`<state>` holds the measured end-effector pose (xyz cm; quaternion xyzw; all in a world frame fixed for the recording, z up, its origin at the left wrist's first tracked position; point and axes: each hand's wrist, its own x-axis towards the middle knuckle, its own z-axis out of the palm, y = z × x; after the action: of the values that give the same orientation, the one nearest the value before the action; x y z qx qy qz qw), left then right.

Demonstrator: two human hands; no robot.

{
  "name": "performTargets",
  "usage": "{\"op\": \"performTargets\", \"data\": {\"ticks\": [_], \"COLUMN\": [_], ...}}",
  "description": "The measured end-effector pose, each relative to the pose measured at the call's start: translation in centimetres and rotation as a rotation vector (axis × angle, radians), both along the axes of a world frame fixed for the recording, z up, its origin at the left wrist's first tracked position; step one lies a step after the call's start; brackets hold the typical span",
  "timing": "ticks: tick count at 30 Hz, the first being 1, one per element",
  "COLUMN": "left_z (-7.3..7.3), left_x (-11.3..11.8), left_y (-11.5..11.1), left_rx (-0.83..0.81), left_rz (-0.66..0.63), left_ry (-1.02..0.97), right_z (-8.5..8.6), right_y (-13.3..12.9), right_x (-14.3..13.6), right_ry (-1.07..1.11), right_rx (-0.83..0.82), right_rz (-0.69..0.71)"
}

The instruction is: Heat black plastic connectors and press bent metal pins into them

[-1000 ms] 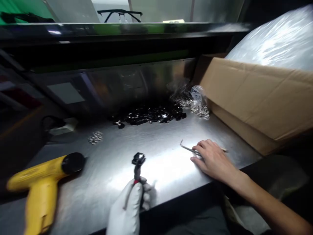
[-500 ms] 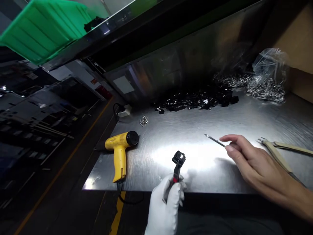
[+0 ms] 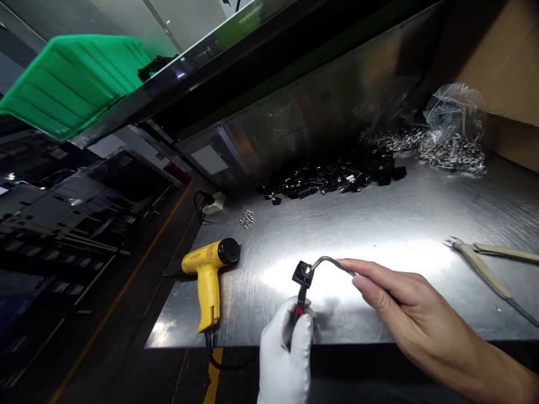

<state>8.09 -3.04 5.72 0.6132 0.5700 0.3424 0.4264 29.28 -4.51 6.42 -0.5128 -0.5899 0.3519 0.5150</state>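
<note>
**Bent Rod Meets Black Part Above the Bench**

A small black part [image 3: 302,273] sits at the centre of the clock, just over the metal bench [image 3: 337,224]. At 6 o'clock, the white-gloved left hand [image 3: 287,350] closes its fingers around a red-and-black handle [image 3: 300,307] that runs up to the part; whether the two are joined cannot be told. Between 3 and 4 o'clock, the bare right hand [image 3: 406,308] pinches a bent metal rod [image 3: 332,260] narrowly between thumb and fingers, its hooked tip at the part's bright metal spot.

A yellow heat gun [image 3: 208,280] lies at 9 o'clock, and cream-handled cutters [image 3: 484,269] lie open at 3. Small metal pieces [image 3: 247,218] cluster between 10 and 11, a dark heap of parts [image 3: 332,178] spreads between 12 and 1, and a clear bag of metal fittings [image 3: 455,148] rests between 1 and 2. A green bin [image 3: 80,84] sits high at 10.
</note>
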Motion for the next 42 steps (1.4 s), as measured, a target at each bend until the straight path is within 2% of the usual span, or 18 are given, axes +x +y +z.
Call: {"op": "performTargets", "data": {"ticks": [7, 13, 19, 25, 31, 37, 42], "left_z": [0.1, 0.5, 1.0, 0.5, -0.2, -0.3, -0.5], "left_x": [-0.1, 0.0, 0.0, -0.8, -2.1, -2.5, -2.5], "left_y": [-0.2, -0.2, -0.1, 0.0, 0.4, 0.5, 0.4], "left_rx": [0.014, 0.045, 0.076, 0.076, 0.039, 0.036, 0.040], "left_rz": [-0.022, -0.056, -0.096, -0.155, -0.234, -0.229, -0.195], "left_ry": [0.049, 0.057, 0.104, 0.117, 0.110, 0.076, 0.029], "right_z": [0.3, 1.4, 2.4, 2.6, 3.2, 3.8, 3.6], "right_y": [-0.1, -0.4, -0.5, -0.6, -0.2, 0.0, 0.4], "right_x": [0.2, 0.9, 1.6, 1.5, 0.9, 0.3, -0.3], "right_ry": [0.027, -0.019, -0.093, -0.028, -0.060, -0.062, -0.041], "right_rx": [-0.045, -0.180, -0.236, -0.290, -0.269, -0.221, -0.197], "right_rz": [0.047, 0.141, 0.215, 0.262, 0.274, 0.263, 0.248]}}
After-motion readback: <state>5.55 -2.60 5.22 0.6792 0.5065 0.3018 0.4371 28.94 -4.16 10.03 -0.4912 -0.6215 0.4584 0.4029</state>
